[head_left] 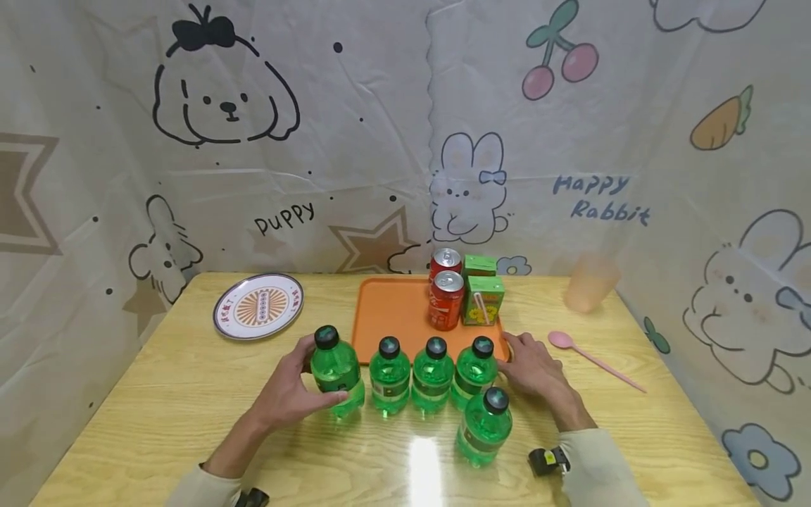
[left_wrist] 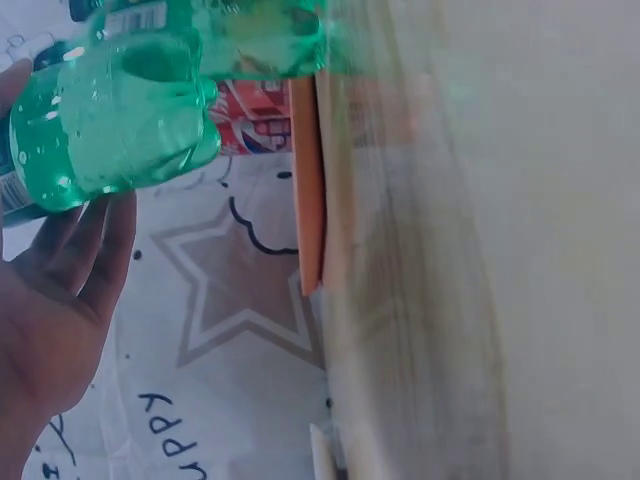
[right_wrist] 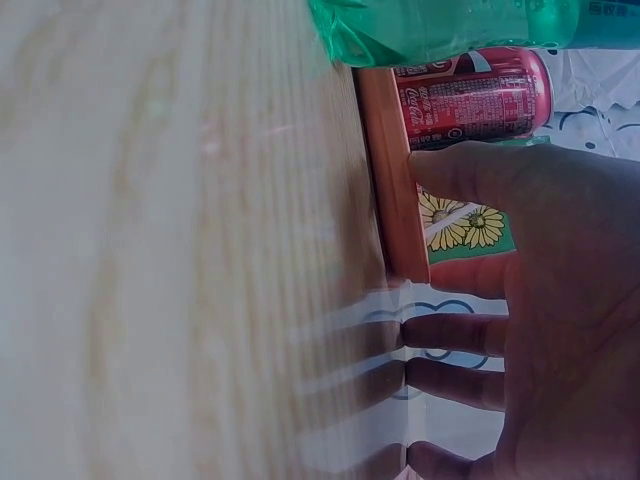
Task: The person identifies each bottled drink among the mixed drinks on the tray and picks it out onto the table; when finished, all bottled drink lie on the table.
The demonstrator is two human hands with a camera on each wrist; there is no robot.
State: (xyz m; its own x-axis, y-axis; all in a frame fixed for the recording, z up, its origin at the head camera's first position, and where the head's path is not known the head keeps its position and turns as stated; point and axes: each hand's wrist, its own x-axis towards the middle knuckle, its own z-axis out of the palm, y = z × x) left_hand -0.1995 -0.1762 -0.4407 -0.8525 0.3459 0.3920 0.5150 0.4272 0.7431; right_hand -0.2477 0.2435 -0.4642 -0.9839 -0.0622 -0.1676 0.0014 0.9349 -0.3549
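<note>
My left hand grips a green plastic bottle with a black cap, thumb across its front. In the left wrist view, the base of this bottle hangs above the table. In front of the orange tray stand several more green bottles in a row, and another bottle stands nearer me at the right. My right hand holds the tray's front right corner, thumb at its front edge and index finger at its side. Its other fingertips touch down beside the tray.
On the tray's right half stand two red cola cans and two green drink cartons. A patterned plate lies at the back left. To the right are a pink spoon and a translucent cup. A printed cloth hangs behind.
</note>
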